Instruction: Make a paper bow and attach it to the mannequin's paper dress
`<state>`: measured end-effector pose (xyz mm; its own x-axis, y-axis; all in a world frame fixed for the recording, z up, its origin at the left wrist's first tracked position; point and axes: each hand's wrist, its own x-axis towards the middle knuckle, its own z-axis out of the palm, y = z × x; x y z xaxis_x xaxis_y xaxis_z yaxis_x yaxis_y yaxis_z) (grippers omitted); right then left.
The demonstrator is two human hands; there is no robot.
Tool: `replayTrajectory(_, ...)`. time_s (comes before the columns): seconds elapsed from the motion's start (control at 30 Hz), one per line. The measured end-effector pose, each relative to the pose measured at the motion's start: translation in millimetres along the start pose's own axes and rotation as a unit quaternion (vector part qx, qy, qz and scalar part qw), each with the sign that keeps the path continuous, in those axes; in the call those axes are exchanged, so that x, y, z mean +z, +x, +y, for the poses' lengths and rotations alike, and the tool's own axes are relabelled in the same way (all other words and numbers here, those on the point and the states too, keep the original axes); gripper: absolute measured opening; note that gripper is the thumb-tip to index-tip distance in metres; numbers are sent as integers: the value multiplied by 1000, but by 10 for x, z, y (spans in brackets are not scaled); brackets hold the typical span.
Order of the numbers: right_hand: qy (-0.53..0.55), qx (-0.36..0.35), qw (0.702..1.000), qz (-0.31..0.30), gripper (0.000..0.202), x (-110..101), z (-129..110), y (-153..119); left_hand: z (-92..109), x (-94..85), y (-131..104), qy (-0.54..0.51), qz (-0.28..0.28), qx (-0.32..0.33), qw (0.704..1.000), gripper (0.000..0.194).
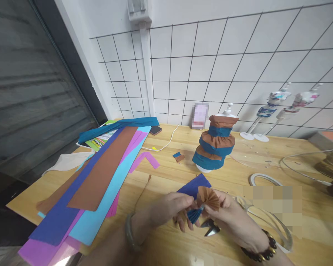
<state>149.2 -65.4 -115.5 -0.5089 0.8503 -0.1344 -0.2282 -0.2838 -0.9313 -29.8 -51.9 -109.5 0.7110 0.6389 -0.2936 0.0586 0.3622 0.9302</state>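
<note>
A small pleated crepe-paper bow, with a brown fan [209, 197] above and a teal fan [194, 214] below, is pinched between both hands. My left hand [180, 207] has its fingers closed at the bow's left side. From the right, my right hand [228, 211] grips the bow near its gathered middle. Scissor blades [211, 228] show just under my right hand; whether they rest on the table or in that hand, I cannot tell. A dark blue paper piece [194, 186] lies behind the fingers. Beyond stands a miniature dress form [215, 142] wrapped in brown and teal paper.
Long crepe-paper strips [105, 170] in several colours are piled at the left. Small paper scraps [179, 157], a white cable [170, 139] and a phone [155, 130] lie mid-table. A tape roll [265, 177] is at right, with two decorated mini forms [274, 101] behind.
</note>
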Motion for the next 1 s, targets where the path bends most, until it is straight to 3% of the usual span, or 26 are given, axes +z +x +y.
replayTrajectory(0.1,11,16,999,43,26,-38,24,-4,-18,-23,-47,44,67,50,996,28)
replayTrajectory(0.3,23,23,998,55,25,-17,20,14,-15,-64,-59,14,47,56,997,26)
replayTrajectory(0.7,55,12,995,77,16,27,-37,39,4,-46,-26,-23,86,56,994,22)
replayTrajectory(0.87,93,27,990,103,22,33,-5,30,-10,-61,-3,-35,130,78,988,23)
replayTrajectory(1.0,41,5,994,97,27,56,48,38,-31,-42,12,-26,172,97,980,22)
